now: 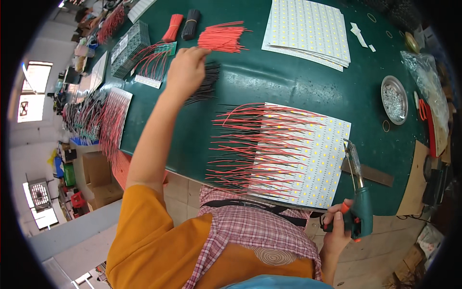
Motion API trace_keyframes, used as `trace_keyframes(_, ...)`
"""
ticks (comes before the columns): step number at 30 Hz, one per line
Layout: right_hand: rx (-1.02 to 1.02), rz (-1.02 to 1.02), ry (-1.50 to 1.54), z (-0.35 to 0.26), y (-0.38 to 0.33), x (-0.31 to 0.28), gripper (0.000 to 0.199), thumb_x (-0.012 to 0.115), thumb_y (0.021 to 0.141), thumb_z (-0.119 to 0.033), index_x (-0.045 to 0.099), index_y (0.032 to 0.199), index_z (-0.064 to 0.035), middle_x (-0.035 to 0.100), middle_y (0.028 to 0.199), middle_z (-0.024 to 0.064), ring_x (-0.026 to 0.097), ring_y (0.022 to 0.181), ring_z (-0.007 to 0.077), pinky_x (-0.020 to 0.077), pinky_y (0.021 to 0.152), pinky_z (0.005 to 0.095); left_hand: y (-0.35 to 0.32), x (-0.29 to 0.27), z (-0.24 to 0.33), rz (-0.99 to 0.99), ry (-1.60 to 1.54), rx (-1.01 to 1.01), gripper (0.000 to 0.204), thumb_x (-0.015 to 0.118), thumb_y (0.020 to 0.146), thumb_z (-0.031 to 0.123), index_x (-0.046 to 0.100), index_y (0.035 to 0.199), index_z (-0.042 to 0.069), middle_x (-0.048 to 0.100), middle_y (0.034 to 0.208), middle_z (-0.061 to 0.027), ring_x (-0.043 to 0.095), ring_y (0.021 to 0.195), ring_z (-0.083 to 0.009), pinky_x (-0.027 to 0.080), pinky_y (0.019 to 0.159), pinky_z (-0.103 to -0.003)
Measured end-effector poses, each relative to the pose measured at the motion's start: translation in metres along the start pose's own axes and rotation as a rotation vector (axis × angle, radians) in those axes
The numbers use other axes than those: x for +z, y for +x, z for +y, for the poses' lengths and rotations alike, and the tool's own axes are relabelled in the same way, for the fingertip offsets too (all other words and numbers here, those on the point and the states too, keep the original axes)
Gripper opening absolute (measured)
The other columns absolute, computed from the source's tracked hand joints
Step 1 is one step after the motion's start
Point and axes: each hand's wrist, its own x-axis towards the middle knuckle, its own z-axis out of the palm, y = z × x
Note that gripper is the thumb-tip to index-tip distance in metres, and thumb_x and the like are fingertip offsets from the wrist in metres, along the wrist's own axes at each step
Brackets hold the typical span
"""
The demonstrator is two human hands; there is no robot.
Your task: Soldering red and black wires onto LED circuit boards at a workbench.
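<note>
Left hand [186, 67], upper centre: fingers pinched at loose red wire pile [222, 37], likely gripping one strand; view poor.
Right hand [339, 226], lower right: closed around teal soldering gun [360, 202], tip over edge of white LED strip panel [308, 154], frame centre.

Hazards:
- Hot tip unattended during reach: scorched panel, melted insulation.
- Sleeve snagging soldered leads.

Count: 1 gun; 2 panel stacks; 1 steel dish [394, 99].

A dark green counter [288, 82] carries white LED panels [308, 154] with red and black wires, a second panel stack [308, 29], loose red wires [224, 37], black wires [207, 84] and a metal dish [394, 99].
</note>
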Motion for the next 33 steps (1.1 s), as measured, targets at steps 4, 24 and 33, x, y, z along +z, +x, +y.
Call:
trace_keyframes(4, 0.022, 0.046, -0.018, -0.003, 0.000, 0.003, 0.034, 0.054, 0.091, 0.002, 0.049, 0.125, 0.0003, 0.065, 0.088, 0.0127, 0.052, 0.059, 0.0119, 0.0429, 0.053, 0.0257, -0.011, 0.003, -0.042, -0.263, -0.029, 0.056, 0.026, 0.062, 0.086, 0.006, 0.069, 0.110, 0.004, 0.065, 0.092, -0.0108, 0.058, 0.100, -0.0323, 0.048, 0.088, -0.043)
trace_keyframes(24, 0.135, 0.033, -0.025, 0.003, -0.007, 0.004, 0.037, 0.058, 0.091, -0.002, 0.050, 0.127, -0.0003, 0.065, 0.088, 0.0104, 0.055, 0.064, 0.0113, 0.0471, 0.058, 0.0264, 0.014, -0.002, -0.042, -0.275, 0.129, 0.238, 0.017, 0.064, 0.087, 0.014, 0.070, 0.101, 0.008, 0.069, 0.096, -0.0151, 0.064, 0.092, -0.0359, 0.051, 0.076, -0.045)
trace_keyframes(33, 0.137, 0.008, -0.022, 0.005, -0.008, 0.005, 0.036, 0.058, 0.092, -0.002, 0.051, 0.127, -0.0003, 0.065, 0.089, 0.0098, 0.055, 0.064, 0.0109, 0.0475, 0.059, 0.0263, 0.016, -0.010, -0.031, -0.391, 0.359, 0.010, 0.016, 0.063, 0.087, 0.022, 0.071, 0.096, 0.010, 0.069, 0.086, -0.0144, 0.065, 0.086, -0.0354, 0.050, 0.072, -0.046)
